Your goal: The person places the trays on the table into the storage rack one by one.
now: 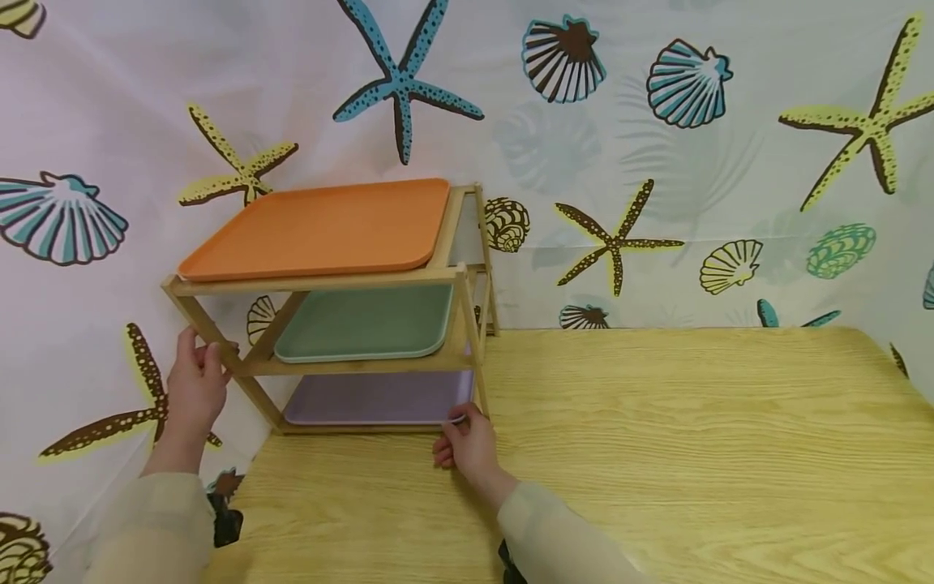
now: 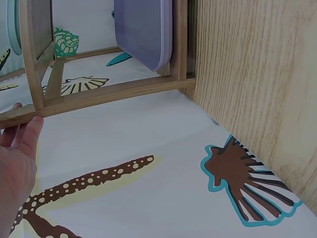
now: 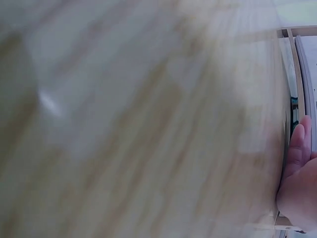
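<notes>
A three-tier wooden rack (image 1: 350, 367) stands at the left of the table against the patterned cloth. My left hand (image 1: 195, 381) grips its left front post near the middle shelf; the left wrist view shows the fingertips at the wooden frame (image 2: 109, 96). Low at the front, my right hand (image 1: 473, 446) pinches the right front corner of a purple tray (image 1: 379, 397) on the bottom tier. A green tray (image 1: 368, 320) lies on the middle shelf and an orange tray (image 1: 321, 231) on top. In the right wrist view, my right hand (image 3: 299, 183) shows only partly.
The wood-grain table (image 1: 686, 438) stretches to the right of the rack. A white cloth with starfish and shells (image 1: 613, 162) hangs behind and along the left side, close to the rack. Blurred wood grain (image 3: 148, 124) fills most of the right wrist view.
</notes>
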A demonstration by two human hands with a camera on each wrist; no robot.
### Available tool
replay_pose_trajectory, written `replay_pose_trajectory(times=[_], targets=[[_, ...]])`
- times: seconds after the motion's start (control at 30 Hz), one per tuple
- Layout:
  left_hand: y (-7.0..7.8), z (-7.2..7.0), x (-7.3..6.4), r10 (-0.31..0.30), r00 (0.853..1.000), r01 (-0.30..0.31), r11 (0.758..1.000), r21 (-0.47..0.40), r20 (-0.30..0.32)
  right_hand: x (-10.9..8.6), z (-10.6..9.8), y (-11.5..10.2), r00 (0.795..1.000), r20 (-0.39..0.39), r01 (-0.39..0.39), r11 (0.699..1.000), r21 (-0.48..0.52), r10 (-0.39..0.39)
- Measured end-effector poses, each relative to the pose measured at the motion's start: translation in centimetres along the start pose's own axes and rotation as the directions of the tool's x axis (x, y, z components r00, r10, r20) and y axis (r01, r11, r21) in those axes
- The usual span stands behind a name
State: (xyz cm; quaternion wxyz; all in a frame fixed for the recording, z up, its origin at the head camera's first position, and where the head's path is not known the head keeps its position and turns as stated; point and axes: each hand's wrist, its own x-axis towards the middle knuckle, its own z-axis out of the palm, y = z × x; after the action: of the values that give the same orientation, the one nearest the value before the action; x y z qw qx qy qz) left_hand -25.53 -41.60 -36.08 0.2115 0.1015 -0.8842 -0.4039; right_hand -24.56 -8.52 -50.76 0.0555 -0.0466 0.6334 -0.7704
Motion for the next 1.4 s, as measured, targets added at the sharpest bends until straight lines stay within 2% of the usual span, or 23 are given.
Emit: replay_pose_trajectory(times=[0.17, 0.33, 0.53, 0.6, 0.77, 0.93, 1.07, 1.13, 1.2, 1.23, 1.27, 1.33, 1.4], targets=[[0.0, 0.2, 0.1, 0.012, 1.000, -0.012, 1.000, 0.002, -0.001, 0.1, 0.1, 0.0, 1.000, -0.021, -0.019, 1.000, -0.021, 0.019], [-0.1, 0.1, 0.1, 0.020, 1.000, -0.020, 1.000, 0.008, -0.001, -0.2, 0.0, -0.1, 1.000, -0.002, -0.008, 1.000, -0.004, 0.008], [-0.7, -0.1, 0.5, 0.029, 0.999, -0.028, 0.997, 0.065, -0.023, -1.5, -0.6, -1.1, 0.995, 0.084, 0.042, 0.998, 0.038, -0.045], [-0.7, -0.1, 0.6, 0.024, 0.999, -0.022, 0.998, 0.053, -0.022, -2.1, -1.3, -1.7, 0.991, 0.128, 0.036, 0.999, 0.039, -0.041], [-0.4, -0.1, 0.7, 0.035, 0.999, -0.034, 0.998, 0.050, -0.022, -3.9, -4.7, -4.1, 0.982, 0.188, -0.007, 0.999, -0.035, 0.014], [-0.2, -0.4, 1.1, 0.040, 0.998, -0.037, 0.997, 0.067, -0.039, -4.9, -9.1, -6.3, 0.986, 0.163, -0.021, 0.997, -0.078, 0.033], [-0.3, -0.3, 1.2, -0.013, 0.997, 0.017, 0.998, 0.060, -0.071, -5.9, -12.9, -7.5, 0.991, 0.124, -0.025, 0.994, -0.109, 0.038], [-0.2, 0.0, 1.1, -0.076, 0.994, 0.074, 0.997, -0.031, -0.083, -6.5, -14.8, -8.0, 0.994, 0.108, -0.020, 0.992, -0.126, 0.034], [-0.2, 0.3, 0.8, -0.153, 0.983, 0.134, 0.975, -0.176, -0.102, -7.0, -16.5, -8.4, 0.996, 0.080, -0.027, 0.991, -0.130, 0.038], [0.0, 0.5, 0.6, -0.190, 0.975, 0.153, 0.949, -0.277, -0.111, -7.3, -17.3, -8.7, 0.997, 0.065, -0.026, 0.990, -0.137, 0.035], [0.3, 0.8, 0.2, -0.227, 0.966, 0.165, 0.911, -0.377, -0.126, -7.5, -18.2, -9.0, 0.998, 0.048, -0.021, 0.989, -0.146, 0.029], [1.0, 1.4, -0.7, -0.274, 0.946, 0.146, 0.833, -0.533, -0.170, -8.1, -19.8, -9.6, 1.000, 0.012, -0.021, 0.986, -0.167, 0.023], [1.7, 2.1, -2.2, -0.267, 0.941, 0.089, 0.786, -0.612, -0.206, -8.8, -21.5, -10.3, 1.000, -0.018, -0.018, 0.978, -0.209, 0.015]])
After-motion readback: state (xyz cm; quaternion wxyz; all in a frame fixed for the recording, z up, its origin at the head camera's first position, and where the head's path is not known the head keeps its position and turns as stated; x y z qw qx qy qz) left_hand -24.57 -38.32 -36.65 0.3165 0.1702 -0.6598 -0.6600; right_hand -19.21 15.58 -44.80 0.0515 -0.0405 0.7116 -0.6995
